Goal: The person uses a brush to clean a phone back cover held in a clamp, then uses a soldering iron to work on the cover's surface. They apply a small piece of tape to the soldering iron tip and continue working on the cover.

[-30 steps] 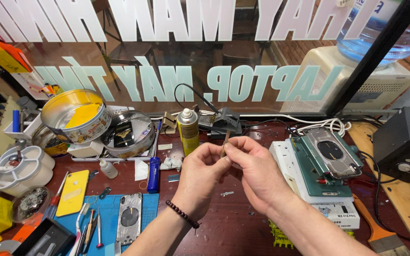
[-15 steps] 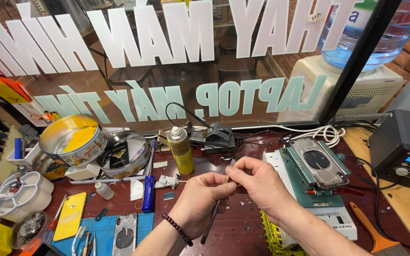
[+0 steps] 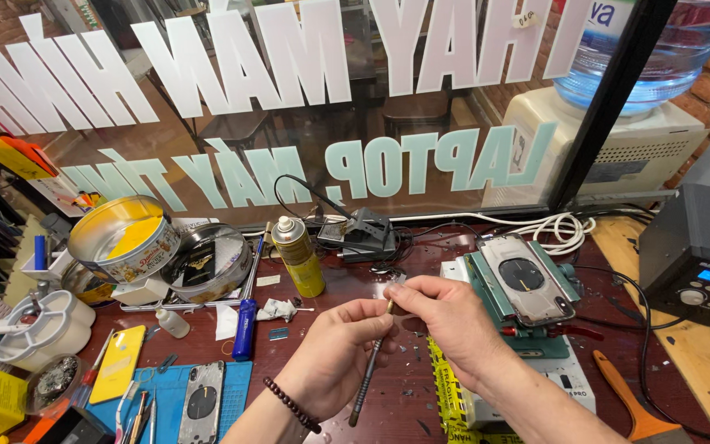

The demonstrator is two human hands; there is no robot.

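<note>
1. A slim metal hand tool (image 3: 369,370) is held over the dark red workbench (image 3: 355,288) by both hands, near the middle of the view and just left of the green clamp jig (image 3: 486,288).
2. The tool's shaft is pinched by the left hand (image 3: 338,358) between thumb and forefinger, the other fingers being curled loosely beneath; a dark bead bracelet (image 3: 291,404) is worn on that wrist.
3. The tool's upper tip is gripped by the right hand (image 3: 445,316), its thumb and forefinger pressed together around it; whether a small pale piece is held there cannot be told.
4. The tool is tilted, with its lower end pointed down towards the bench edge.
5. A phone back (image 3: 527,279) is seen clamped in the jig to the right of the hands.
6. A yellow spray can (image 3: 299,256) is stood upright just behind the left hand, with a blue-handled screwdriver (image 3: 245,325) laid to its left.
7. 2 round tins (image 3: 125,238) are placed further left, and a dark station with a lit blue display (image 3: 700,255) is set at the far right.
</note>
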